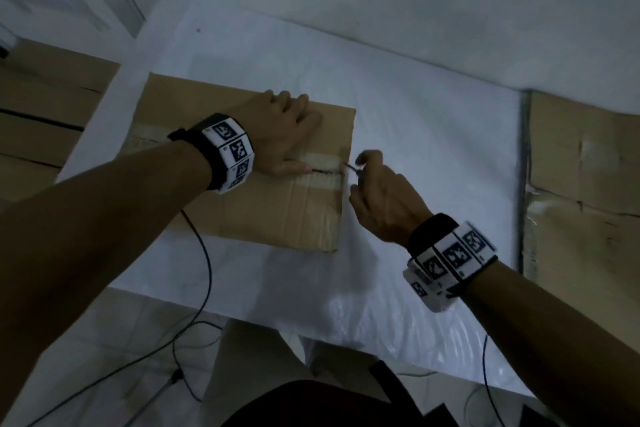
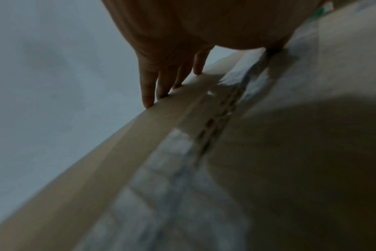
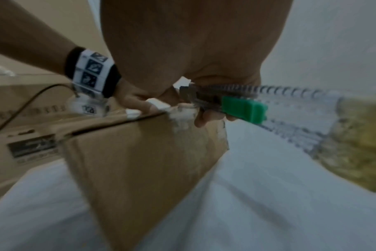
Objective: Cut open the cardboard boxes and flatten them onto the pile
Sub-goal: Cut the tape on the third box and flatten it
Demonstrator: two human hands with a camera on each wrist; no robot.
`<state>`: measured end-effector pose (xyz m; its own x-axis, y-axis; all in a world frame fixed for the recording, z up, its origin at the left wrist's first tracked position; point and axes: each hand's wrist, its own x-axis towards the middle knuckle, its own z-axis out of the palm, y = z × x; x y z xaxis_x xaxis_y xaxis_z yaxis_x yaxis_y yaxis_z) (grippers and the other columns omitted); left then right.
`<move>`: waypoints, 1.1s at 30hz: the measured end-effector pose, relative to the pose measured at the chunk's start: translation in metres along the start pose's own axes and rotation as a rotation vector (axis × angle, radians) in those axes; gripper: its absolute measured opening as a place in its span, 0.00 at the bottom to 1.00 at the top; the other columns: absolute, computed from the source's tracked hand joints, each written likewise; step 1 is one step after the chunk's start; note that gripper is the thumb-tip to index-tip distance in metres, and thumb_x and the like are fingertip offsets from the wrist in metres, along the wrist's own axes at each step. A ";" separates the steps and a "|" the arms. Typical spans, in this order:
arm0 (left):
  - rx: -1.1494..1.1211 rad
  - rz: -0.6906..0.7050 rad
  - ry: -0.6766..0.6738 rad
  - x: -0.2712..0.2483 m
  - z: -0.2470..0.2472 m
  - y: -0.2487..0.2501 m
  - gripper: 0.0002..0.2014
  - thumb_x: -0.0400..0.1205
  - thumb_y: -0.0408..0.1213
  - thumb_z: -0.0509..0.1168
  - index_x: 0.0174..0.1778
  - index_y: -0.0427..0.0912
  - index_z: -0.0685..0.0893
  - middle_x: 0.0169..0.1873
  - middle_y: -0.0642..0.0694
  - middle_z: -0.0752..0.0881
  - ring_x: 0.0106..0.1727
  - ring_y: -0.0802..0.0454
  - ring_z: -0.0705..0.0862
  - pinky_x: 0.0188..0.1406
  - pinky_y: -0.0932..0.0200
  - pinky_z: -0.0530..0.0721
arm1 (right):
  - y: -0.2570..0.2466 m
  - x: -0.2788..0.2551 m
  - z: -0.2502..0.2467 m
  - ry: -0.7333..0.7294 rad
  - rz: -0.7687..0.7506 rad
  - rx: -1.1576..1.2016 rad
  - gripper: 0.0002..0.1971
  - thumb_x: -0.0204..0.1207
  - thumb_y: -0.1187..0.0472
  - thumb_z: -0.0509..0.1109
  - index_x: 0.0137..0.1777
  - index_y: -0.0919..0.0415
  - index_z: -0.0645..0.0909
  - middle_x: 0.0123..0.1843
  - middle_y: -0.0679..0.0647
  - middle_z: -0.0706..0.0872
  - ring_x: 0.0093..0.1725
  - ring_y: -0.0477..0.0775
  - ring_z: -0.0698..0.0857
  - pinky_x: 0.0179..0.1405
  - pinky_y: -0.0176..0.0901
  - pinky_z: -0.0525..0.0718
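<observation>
A closed cardboard box (image 1: 242, 163) lies on a white-covered surface (image 1: 433, 156), a little toward 9 o'clock of its middle, with a strip of pale tape (image 1: 322, 172) running along the seam of its top flaps. The left hand (image 1: 280, 130) lies flat on the box top, fingers straight and pointing toward 12 o'clock, the thumb alongside the taped seam; in the left wrist view the fingertips (image 2: 148, 101) touch the far edge of the box, so this grip is open and simply presses the box down. The right hand (image 1: 377, 191) sits at the 3 o'clock end of the box, its fingers curled tightly round a cutter (image 3: 243, 108) with a green slider and a clear, ridged body. The metal blade end of the cutter meets the tape right at the box's end edge, close to the left thumb but apart from it. In the head view the seam shows as a dark slit between thumb and blade. Both wrists wear bands (image 1: 230, 152) with black-and-white square markers, and thin dark cables (image 1: 204, 274) trail from them down over the near edge of the surface. Flattened cardboard (image 1: 45, 118) lies off the surface at 9 o'clock, and more brown cardboard (image 1: 581, 191) lies beyond the edge at 3 o'clock. The right wrist view is blurred, so the print on the boxes behind cannot be read.
</observation>
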<state>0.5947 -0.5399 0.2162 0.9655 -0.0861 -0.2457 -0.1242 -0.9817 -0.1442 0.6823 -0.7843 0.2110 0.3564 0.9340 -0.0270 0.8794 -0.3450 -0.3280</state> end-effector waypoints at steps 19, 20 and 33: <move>-0.013 -0.105 -0.095 0.005 -0.013 0.032 0.51 0.69 0.72 0.24 0.81 0.41 0.53 0.75 0.20 0.63 0.61 0.26 0.79 0.56 0.38 0.81 | 0.028 0.028 -0.046 -0.300 0.055 0.064 0.14 0.83 0.50 0.64 0.61 0.58 0.70 0.44 0.58 0.83 0.40 0.61 0.80 0.38 0.52 0.78; -0.020 -0.114 -0.099 0.004 -0.013 0.033 0.50 0.69 0.71 0.25 0.81 0.41 0.53 0.76 0.21 0.62 0.62 0.25 0.78 0.57 0.38 0.80 | 0.031 0.027 -0.047 -0.307 0.057 0.075 0.14 0.82 0.50 0.66 0.60 0.56 0.71 0.45 0.59 0.84 0.42 0.61 0.81 0.38 0.52 0.79; -0.489 -0.276 -0.373 -0.031 -0.021 0.011 0.67 0.56 0.88 0.51 0.85 0.52 0.37 0.85 0.48 0.43 0.85 0.46 0.52 0.83 0.42 0.50 | 0.008 0.008 -0.046 -0.275 0.291 0.344 0.43 0.67 0.34 0.75 0.73 0.56 0.61 0.54 0.48 0.80 0.49 0.51 0.82 0.46 0.47 0.80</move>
<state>0.5679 -0.5517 0.2424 0.7924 0.1574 -0.5894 0.3186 -0.9307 0.1797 0.7065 -0.7837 0.2518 0.4344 0.8097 -0.3945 0.5854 -0.5867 -0.5596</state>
